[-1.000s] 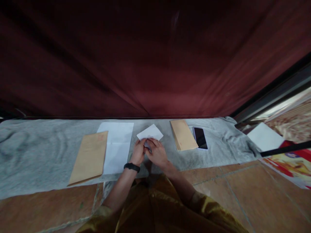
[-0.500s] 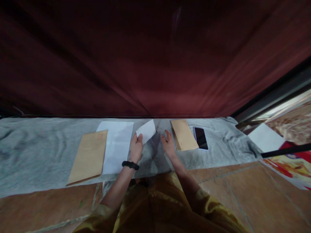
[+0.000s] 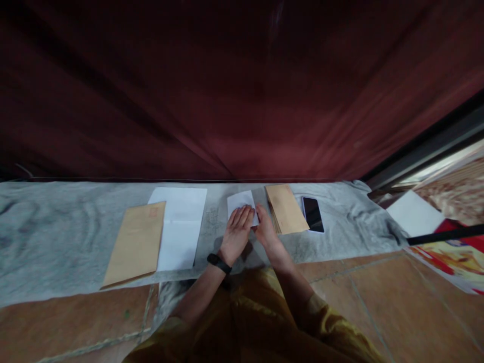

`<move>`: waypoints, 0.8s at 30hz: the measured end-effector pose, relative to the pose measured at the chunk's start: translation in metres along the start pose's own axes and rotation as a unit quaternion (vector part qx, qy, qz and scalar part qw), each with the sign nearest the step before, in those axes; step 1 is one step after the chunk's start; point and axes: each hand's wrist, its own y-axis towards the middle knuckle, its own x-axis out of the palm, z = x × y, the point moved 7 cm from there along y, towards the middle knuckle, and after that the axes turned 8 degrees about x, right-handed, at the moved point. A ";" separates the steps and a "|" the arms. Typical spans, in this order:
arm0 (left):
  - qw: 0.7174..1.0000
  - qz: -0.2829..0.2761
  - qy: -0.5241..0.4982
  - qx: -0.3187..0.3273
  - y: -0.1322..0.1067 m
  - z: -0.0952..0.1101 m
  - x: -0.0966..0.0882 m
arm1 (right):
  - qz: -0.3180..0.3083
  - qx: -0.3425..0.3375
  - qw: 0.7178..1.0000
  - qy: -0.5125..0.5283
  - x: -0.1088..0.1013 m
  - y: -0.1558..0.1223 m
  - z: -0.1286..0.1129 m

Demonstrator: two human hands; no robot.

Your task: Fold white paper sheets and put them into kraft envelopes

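A small folded white paper (image 3: pixel 241 200) lies on the grey cloth (image 3: pixel 56 232) in front of me. My left hand (image 3: pixel 236 233), with a black band on the wrist, rests flat on the paper's near part, fingers stretched out together. My right hand (image 3: pixel 265 228) lies beside it, its fingertips touching the paper's right edge, fingers extended. Neither hand grips anything. A stack of brown envelopes (image 3: pixel 285 207) sits just right of my right hand.
A white sheet (image 3: pixel 180 222) and a brown envelope (image 3: pixel 136 243) overlapping it lie to the left. A black phone (image 3: pixel 312 214) rests right of the envelope stack. A dark red curtain (image 3: pixel 227 91) hangs behind. Another white sheet (image 3: pixel 414 214) and a colourful mat (image 3: pixel 454 257) lie far right on brown floor tiles (image 3: pixel 378 297).
The folded paper, held up in my left hand half a second ago, now lies flat on the cloth further right. Both hands came down onto it, the left pressing on top.
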 end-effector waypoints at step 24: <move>0.858 0.215 -0.305 -0.354 -0.026 -0.141 0.017 | 0.029 0.002 0.991 -0.131 -0.022 0.008 0.039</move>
